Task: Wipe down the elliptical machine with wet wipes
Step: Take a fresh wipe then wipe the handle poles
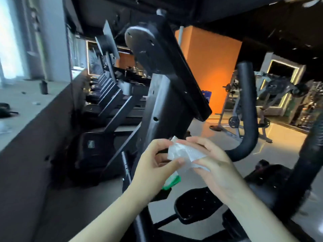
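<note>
The black elliptical machine (162,102) fills the middle of the view, its upright column and the back of its console rising ahead of me. A curved black handlebar (247,109) stands to the right and a black foot pedal (195,205) lies below my hands. In front of the column's base, both hands hold a white wet wipe (181,152). My left hand (155,168) pinches its left edge and also holds a green-and-white wipes packet (172,181) under the palm. My right hand (213,163) grips the wipe's right side.
A row of dark cardio machines (104,95) runs back on the left beside a long ledge (35,105) under bright windows. A weight rack with plates (244,109) stands at the right before an orange wall (213,67). Pale floor lies between.
</note>
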